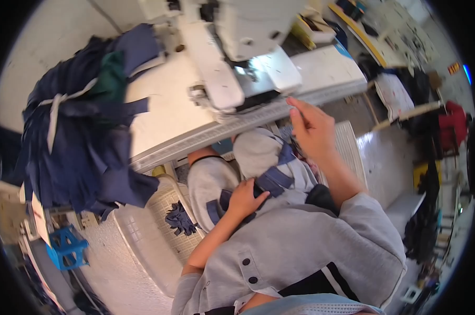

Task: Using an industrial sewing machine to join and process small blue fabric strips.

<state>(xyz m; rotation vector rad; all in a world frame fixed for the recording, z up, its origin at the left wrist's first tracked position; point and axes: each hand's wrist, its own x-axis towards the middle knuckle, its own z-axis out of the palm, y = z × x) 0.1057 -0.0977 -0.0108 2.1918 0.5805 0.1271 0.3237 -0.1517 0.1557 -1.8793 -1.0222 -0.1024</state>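
My left hand [243, 200] is low over my lap, its fingers closed around a dark navy cloth piece, partly hidden by the hand. More navy cloth pieces [274, 181] lie across my grey shorts. Raised by the table's front edge, my right hand [315, 130] has its fingers curled, thumb and forefinger close together; anything between them is too small to make out. Just beyond it stands a white sewing machine [248, 31], its lamp lighting the needle area. A large tied bundle of navy cloth pieces [85, 131] hangs over the table's left end.
The white sewing table [161, 118] runs across in front of me. Under its left side is a cream plastic basket [135, 231] with a clump of navy scraps [180, 218]. A blue stool [68, 248] stands at the left. A person in red [452, 125] is at the far right.
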